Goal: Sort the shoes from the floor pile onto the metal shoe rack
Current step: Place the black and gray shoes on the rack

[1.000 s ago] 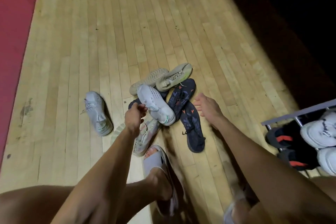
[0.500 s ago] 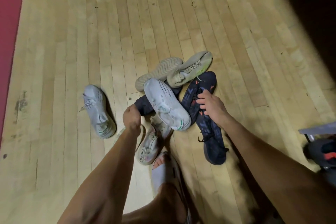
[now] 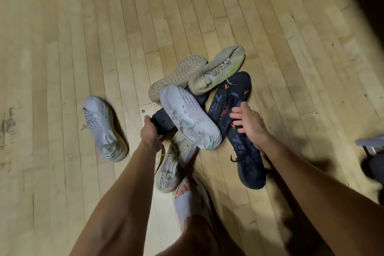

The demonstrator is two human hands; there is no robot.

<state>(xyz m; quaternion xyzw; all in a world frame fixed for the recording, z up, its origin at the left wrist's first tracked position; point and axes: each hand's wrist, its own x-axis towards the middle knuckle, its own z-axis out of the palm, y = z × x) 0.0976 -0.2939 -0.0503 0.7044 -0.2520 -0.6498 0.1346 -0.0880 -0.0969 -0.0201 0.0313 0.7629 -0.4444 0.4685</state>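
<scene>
Now that both arms have reached the pile, the left hand (image 3: 150, 133) grips a dark shoe (image 3: 161, 123) while the right hand (image 3: 248, 121), fingers spread, rests on a navy shoe (image 3: 247, 151), so lifting can begin.

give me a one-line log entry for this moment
left hand grips dark shoe | right hand on navy shoe | rack: none added

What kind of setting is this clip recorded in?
Probably indoors, perhaps a gym or sports hall; I cannot be sure. The pale, scuffed narrow-plank wooden floor suggests it, as do the piled sports shoes, such as the dark navy trainer with orange marks and the white knit sneaker.
</scene>
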